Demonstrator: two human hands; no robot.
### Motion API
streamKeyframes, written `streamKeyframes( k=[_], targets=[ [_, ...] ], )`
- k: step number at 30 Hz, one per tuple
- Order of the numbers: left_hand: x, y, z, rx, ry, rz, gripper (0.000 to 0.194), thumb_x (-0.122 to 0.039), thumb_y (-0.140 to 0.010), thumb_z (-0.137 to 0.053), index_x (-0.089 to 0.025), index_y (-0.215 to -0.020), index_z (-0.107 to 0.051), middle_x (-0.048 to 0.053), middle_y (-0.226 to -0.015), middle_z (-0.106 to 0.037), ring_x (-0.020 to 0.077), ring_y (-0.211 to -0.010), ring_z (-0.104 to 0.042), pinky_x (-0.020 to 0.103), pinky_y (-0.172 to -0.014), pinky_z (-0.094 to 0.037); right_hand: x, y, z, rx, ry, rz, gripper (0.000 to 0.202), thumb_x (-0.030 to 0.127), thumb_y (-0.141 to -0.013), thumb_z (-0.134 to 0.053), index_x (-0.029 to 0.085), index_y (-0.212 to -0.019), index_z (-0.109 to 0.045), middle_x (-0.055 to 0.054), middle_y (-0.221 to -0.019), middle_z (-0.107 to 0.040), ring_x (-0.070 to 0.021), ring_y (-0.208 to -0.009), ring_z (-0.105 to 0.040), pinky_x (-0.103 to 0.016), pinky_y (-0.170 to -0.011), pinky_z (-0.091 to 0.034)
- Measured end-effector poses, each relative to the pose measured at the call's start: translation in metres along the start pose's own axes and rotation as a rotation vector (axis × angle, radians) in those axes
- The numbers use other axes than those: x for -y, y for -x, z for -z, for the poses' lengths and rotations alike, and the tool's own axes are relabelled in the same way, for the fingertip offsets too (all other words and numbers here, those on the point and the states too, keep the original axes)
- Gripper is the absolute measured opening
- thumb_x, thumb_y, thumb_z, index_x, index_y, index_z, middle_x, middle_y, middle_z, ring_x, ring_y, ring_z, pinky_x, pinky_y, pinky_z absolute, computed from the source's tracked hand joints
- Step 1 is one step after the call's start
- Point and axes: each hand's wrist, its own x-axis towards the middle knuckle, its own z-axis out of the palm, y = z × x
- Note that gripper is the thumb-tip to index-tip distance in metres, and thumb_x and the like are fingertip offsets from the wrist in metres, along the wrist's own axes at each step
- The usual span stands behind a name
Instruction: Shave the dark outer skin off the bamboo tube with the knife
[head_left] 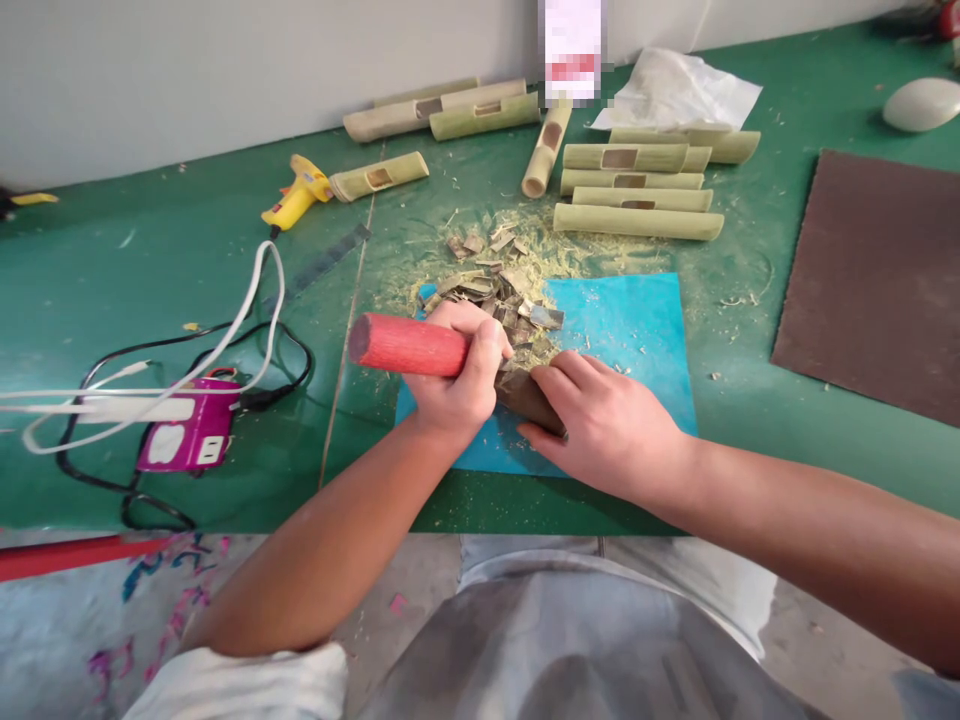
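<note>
My left hand (461, 385) is closed around the thick red handle (409, 345) of a tool. The handle's butt points to the left, and its working end is hidden by my fingers. Just to the right, my right hand (611, 430) grips a brownish piece of bamboo (531, 402) over a blue sheet (630, 330). The two hands are close together, with the tool's front end near the bamboo. Beyond them lies a heap of bamboo chips (495, 295) amid pale shavings.
Notched bamboo tubes (637, 220) lie at the back right, with more (484, 118) along the wall. A yellow glue gun (296, 197) and a purple power strip (191, 430) with tangled cables are on the left. At right are a brown mat (877, 280) and a white rounded object (922, 105).
</note>
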Motion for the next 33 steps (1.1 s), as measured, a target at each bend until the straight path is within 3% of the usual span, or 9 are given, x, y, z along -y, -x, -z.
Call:
streamKeyframes(
  k=[6, 11, 16, 20, 24, 33],
  targets=[
    [0.0013, -0.0015, 0.0004, 0.022, 0.009, 0.003, 0.034, -0.04, -0.099, -0.064, -0.021, -0.071, -0.058, -0.002, -0.062, -0.059, 0.0127, -0.056, -0.058, 0.027, -0.056, -0.047, -0.0006, 0.0002, 0.0001, -0.003, -0.037, -0.039, 0.023, 0.035, -0.092, -0.068, 0.014, -0.103, -0.071, -0.013, -0.104, -0.068, -0.0243, -0.086, -0.067, -0.034, -0.067, -0.051],
    [-0.0023, -0.0042, 0.0037, 0.129, -0.059, 0.049, 0.032, -0.029, -0.094, -0.063, -0.019, -0.065, -0.057, -0.002, -0.057, -0.056, 0.0108, -0.049, -0.05, 0.027, -0.05, -0.042, 0.0015, -0.003, 0.0032, 0.071, -0.083, -0.062, 0.023, 0.035, -0.092, -0.067, 0.013, -0.098, -0.072, -0.011, -0.098, -0.068, -0.0219, -0.079, -0.066, -0.032, -0.062, -0.046],
    [-0.0016, -0.0026, -0.0006, -0.049, 0.034, 0.142, 0.036, -0.021, -0.088, -0.066, -0.019, -0.057, -0.047, -0.006, -0.048, -0.046, 0.0079, -0.04, -0.043, 0.024, -0.042, -0.033, 0.0003, -0.0036, 0.0056, 0.073, -0.106, -0.079, 0.023, 0.034, -0.092, -0.066, 0.013, -0.099, -0.072, -0.011, -0.099, -0.069, -0.0204, -0.077, -0.065, -0.031, -0.063, -0.044],
    [-0.0002, -0.0047, -0.0051, -0.127, 0.149, 0.151, 0.033, -0.028, -0.093, -0.066, -0.02, -0.063, -0.052, -0.006, -0.05, -0.052, 0.008, -0.043, -0.048, 0.023, -0.047, -0.039, -0.0018, -0.0025, 0.0049, 0.04, -0.125, -0.085, 0.023, 0.035, -0.091, -0.068, 0.014, -0.099, -0.072, -0.01, -0.099, -0.068, -0.0197, -0.076, -0.064, -0.031, -0.064, -0.045],
    [-0.0008, -0.0063, -0.0054, -0.07, 0.116, 0.121, 0.03, -0.031, -0.095, -0.069, -0.02, -0.069, -0.058, -0.005, -0.058, -0.06, 0.0093, -0.05, -0.057, 0.024, -0.053, -0.045, -0.0018, -0.0022, 0.0038, 0.041, -0.132, -0.084, 0.024, 0.036, -0.091, -0.069, 0.014, -0.097, -0.071, -0.01, -0.097, -0.068, -0.0194, -0.075, -0.063, -0.031, -0.064, -0.045],
    [-0.0015, -0.0031, -0.0018, -0.004, 0.042, 0.069, 0.033, -0.038, -0.098, -0.067, -0.021, -0.07, -0.06, -0.004, -0.059, -0.061, 0.0105, -0.051, -0.057, 0.027, -0.056, -0.048, -0.0017, -0.0013, 0.0029, 0.048, -0.14, -0.084, 0.024, 0.036, -0.091, -0.067, 0.013, -0.1, -0.071, -0.011, -0.099, -0.068, -0.0209, -0.077, -0.064, -0.032, -0.063, -0.046]
  ],
)
